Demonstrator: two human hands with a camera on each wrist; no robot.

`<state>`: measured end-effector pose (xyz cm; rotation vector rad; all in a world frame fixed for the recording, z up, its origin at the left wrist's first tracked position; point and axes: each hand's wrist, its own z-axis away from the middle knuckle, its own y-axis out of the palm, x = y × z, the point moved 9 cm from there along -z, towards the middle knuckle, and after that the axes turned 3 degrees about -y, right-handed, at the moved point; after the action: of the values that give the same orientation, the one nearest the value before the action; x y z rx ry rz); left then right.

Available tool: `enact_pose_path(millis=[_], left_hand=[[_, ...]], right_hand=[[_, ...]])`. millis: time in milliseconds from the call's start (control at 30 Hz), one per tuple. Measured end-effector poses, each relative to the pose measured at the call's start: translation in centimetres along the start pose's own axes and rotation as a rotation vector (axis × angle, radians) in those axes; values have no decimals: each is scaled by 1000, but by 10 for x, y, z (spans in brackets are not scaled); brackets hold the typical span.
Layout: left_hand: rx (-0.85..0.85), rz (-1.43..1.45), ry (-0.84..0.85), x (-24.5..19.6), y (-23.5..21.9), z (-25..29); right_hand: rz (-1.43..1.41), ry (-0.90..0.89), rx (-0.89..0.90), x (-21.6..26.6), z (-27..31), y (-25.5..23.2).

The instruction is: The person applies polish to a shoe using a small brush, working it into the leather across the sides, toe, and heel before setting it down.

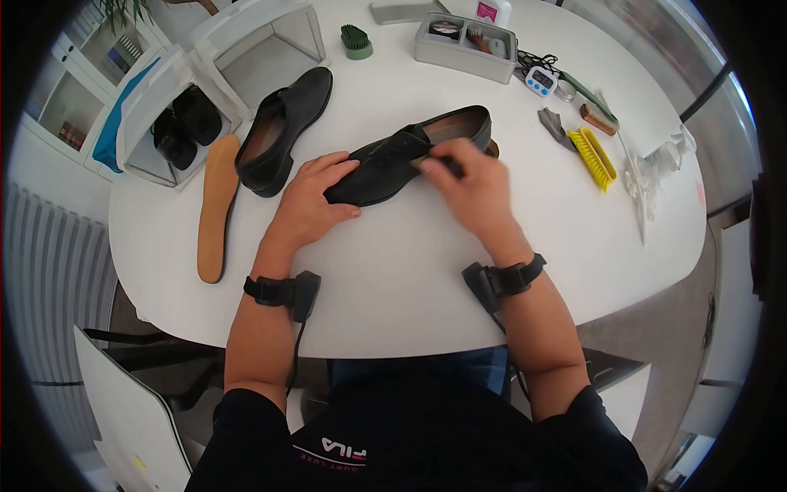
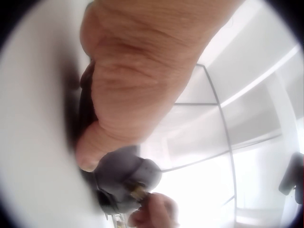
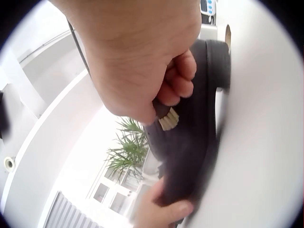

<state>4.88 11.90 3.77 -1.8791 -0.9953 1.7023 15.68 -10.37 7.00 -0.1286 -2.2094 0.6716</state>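
Left hand (image 1: 310, 203) gripping toe of black shoe (image 1: 379, 174), thumb on near side, fingers on far. Shoe lies on white table (image 1: 393, 283). Right hand (image 1: 477, 193) pinching small pale-bristled brush (image 3: 169, 119) at shoe's upper. Second shoe (image 1: 297, 115) left, beside tan insole (image 1: 215, 217).

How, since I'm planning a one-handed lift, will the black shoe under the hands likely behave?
The black shoe is probably light for its size, since its open top shows a hollow inside. It seems unlikely to roll, resting on its heel; pushed, it may slide on the smooth table. Its smooth upper might feel slippery.
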Motion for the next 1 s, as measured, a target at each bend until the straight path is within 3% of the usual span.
enact_pose_path(millis=[33,100,200,233,300,367,400,433,467,500,567,600,633,700,767,867,900,1000], left_hand=[[-1,-2,-2,1,0,0],[-3,-7,-1,2,-1,0],[-27,-141,36,-2,0,0],[-63,-215,43,-2,-2,0],[-95,-295,63,-5,-1,-2],[-333,-411,124,-15,-18,2],[-331,-414,126,-17,-18,1],[-395,-325,-5,-9,-25,1],[-458,-232,-137,2,-32,2],[-458,-234,-137,9,-29,1],[-136,377,-202,40,9,-7],[-53,293,-61,15,14,-6],[-52,293,-66,8,17,-6],[-82,387,141,-17,19,-2],[-77,407,152,-18,18,-2],[-153,634,-163,8,9,-4],[-161,633,-169,12,4,-5],[-8,829,-333,23,9,-1]], right_hand=[[0,0,-2,-7,-3,-8],[313,224,-139,-40,-7,-41],[386,340,-284,-70,-11,-73],[386,346,-293,-75,-11,-74],[35,363,-311,-87,-11,-68],[18,372,-270,-90,-13,-69],[-136,456,-68,-95,-14,-54],[-291,532,138,-93,-12,-37],[-318,553,204,-88,-9,-32],[-319,553,204,-85,-8,-31],[-312,540,406,-75,-1,-13],[-333,511,449,-66,0,-7],[-334,514,454,-61,2,-1],[-395,485,508,-44,8,16],[-383,462,518,-37,13,32],[-383,342,440,-19,12,39],[-386,339,449,-16,13,40],[-477,251,575,-1,22,53]])
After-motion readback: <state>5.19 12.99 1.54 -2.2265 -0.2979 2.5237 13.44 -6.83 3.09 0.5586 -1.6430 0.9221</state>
